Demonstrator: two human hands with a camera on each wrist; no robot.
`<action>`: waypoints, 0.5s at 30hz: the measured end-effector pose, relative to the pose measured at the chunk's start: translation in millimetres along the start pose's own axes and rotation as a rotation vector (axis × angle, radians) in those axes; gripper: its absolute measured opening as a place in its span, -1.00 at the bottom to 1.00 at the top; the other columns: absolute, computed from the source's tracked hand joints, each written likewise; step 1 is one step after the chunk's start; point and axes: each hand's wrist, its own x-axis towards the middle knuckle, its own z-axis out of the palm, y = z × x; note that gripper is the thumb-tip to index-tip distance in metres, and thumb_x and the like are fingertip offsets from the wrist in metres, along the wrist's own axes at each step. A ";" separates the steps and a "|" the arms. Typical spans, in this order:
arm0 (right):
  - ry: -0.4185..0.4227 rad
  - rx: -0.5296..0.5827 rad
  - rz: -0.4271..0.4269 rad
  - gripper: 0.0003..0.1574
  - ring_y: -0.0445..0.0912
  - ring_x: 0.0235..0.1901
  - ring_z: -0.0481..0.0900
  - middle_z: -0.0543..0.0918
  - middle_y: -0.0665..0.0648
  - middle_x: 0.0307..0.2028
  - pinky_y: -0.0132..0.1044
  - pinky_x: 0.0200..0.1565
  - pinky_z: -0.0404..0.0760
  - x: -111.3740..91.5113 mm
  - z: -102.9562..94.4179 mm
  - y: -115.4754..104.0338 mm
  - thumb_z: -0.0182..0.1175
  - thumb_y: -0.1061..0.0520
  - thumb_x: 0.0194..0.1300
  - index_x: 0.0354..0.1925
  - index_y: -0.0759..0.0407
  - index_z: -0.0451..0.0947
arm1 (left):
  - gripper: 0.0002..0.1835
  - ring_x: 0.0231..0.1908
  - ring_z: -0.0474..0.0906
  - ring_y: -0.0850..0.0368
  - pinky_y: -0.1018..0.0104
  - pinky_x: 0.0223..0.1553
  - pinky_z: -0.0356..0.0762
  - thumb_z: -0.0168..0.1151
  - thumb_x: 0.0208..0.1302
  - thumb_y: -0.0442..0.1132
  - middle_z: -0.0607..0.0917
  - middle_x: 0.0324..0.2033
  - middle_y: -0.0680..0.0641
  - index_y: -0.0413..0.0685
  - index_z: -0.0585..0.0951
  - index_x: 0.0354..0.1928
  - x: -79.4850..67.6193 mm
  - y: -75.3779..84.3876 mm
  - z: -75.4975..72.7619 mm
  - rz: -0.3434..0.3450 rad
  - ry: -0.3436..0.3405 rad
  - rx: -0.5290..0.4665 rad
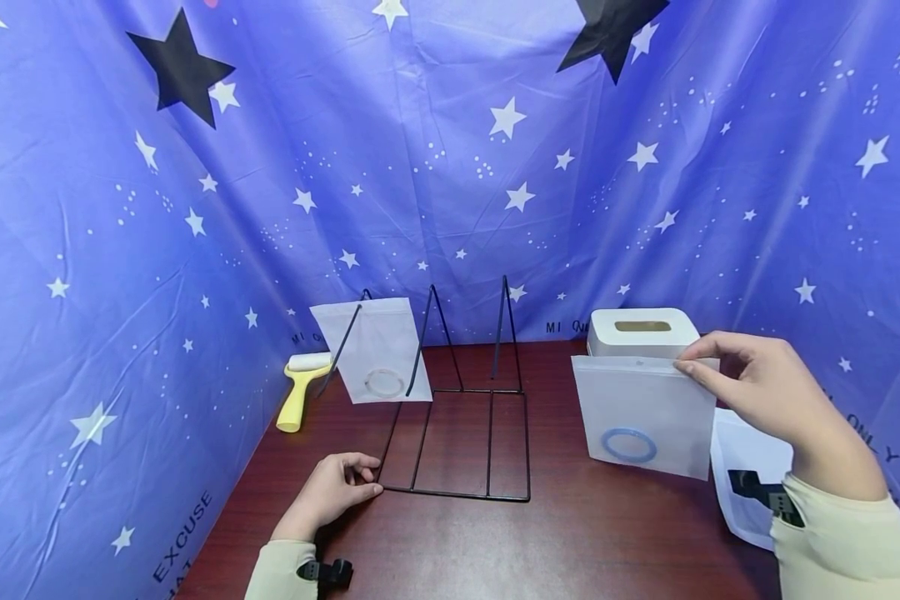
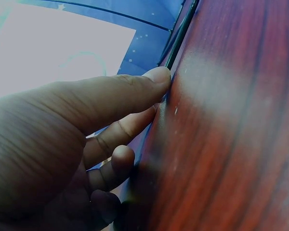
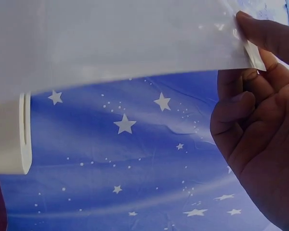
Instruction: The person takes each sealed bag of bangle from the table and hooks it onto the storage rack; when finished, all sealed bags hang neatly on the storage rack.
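Note:
My left hand pinches the near left corner of a black wire rack that stands on the table. In the left wrist view the thumb and forefinger meet at the dark wire. Between the rack's left uprights a white pouch with a pale ring in it stands tilted. My right hand pinches the top edge of another white zip pouch, which hangs above the table at the right. A blue ring shows through its lower part. The right wrist view shows that pouch from behind.
A white box with a slot on top stands behind the hanging pouch. At the right, a white tray-like thing is partly under the right forearm. A yellow-handled roller lies left of the rack. Starred blue cloth surrounds the table.

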 end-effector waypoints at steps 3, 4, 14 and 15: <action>0.016 0.003 -0.015 -0.76 -0.20 -0.75 0.45 0.51 -0.12 -0.73 -0.34 -0.64 0.32 0.6 -0.4 -2.0 0.48 0.27 0.28 -0.24 -0.10 0.76 | -0.67 -0.48 0.47 0.21 0.33 -0.43 0.44 0.64 0.13 -0.17 0.68 -0.38 0.16 0.02 0.78 -0.06 0.3 0.3 -0.1 -0.008 0.001 0.003; 0.021 0.005 -0.018 -0.76 -0.20 -0.75 0.46 0.53 -0.11 -0.72 -0.36 -0.64 0.34 0.6 -0.5 -2.6 0.48 0.28 0.28 -0.24 -0.09 0.77 | -0.67 -0.48 0.47 0.21 0.33 -0.43 0.44 0.64 0.13 -0.17 0.68 -0.38 0.16 0.03 0.78 -0.06 0.5 0.4 0.0 -0.009 0.002 0.005; 0.086 0.042 -0.031 -0.74 -0.22 -0.75 0.48 0.56 -0.04 -0.70 -0.42 -0.60 0.44 -1.9 -3.0 -16.1 0.48 0.34 0.24 -0.26 -0.05 0.77 | -0.66 -0.47 0.48 0.22 0.34 -0.41 0.45 0.64 0.12 -0.17 0.67 -0.38 0.15 0.01 0.78 -0.06 0.0 0.6 -0.2 -0.002 -0.003 0.002; 0.095 0.041 -0.047 -0.72 -0.24 -0.75 0.47 0.56 -0.05 -0.70 -0.41 -0.60 0.42 -1.7 -3.1 -18.0 0.48 0.35 0.23 -0.26 -0.06 0.77 | -0.66 -0.47 0.48 0.22 0.34 -0.41 0.45 0.64 0.12 -0.16 0.67 -0.38 0.15 0.01 0.78 -0.06 0.1 0.6 -0.2 -0.003 -0.002 0.002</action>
